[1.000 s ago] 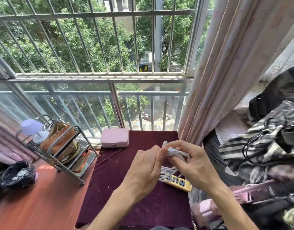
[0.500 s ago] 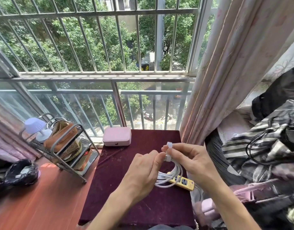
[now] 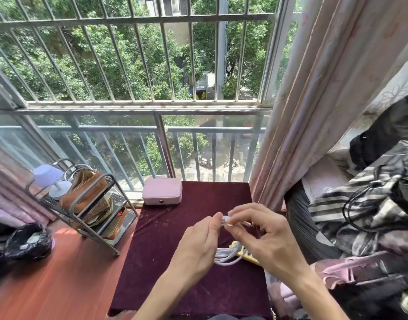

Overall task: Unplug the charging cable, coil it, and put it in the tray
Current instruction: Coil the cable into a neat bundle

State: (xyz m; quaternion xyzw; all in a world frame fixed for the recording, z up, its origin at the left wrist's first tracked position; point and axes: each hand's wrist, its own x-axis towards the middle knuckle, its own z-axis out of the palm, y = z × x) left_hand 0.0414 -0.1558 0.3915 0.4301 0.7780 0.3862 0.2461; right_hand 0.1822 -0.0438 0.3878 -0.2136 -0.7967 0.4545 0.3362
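A white charging cable (image 3: 226, 256) hangs in several loops between my two hands, above the dark red cloth of the small table (image 3: 175, 250). My left hand (image 3: 198, 248) pinches the coil from the left. My right hand (image 3: 265, 236) pinches the cable's white end at the top of the coil with thumb and forefinger. Under the loops lies a yellow power strip (image 3: 247, 254), mostly hidden by my right hand. A two-tier metal rack with trays (image 3: 120, 215) stands on the wooden surface to the left of the table.
A pink box (image 3: 162, 191) sits at the table's far edge by the railing. The rack holds a brown pouch (image 3: 83, 195) and a small lamp (image 3: 48, 179). A black bag (image 3: 25, 241) lies at the far left. A curtain and piled clothes (image 3: 371, 215) crowd the right.
The hands have lowered and tightened the coil; my right fingers shifted to pinch the cable's end at the top of the loops. The view tilted slightly.
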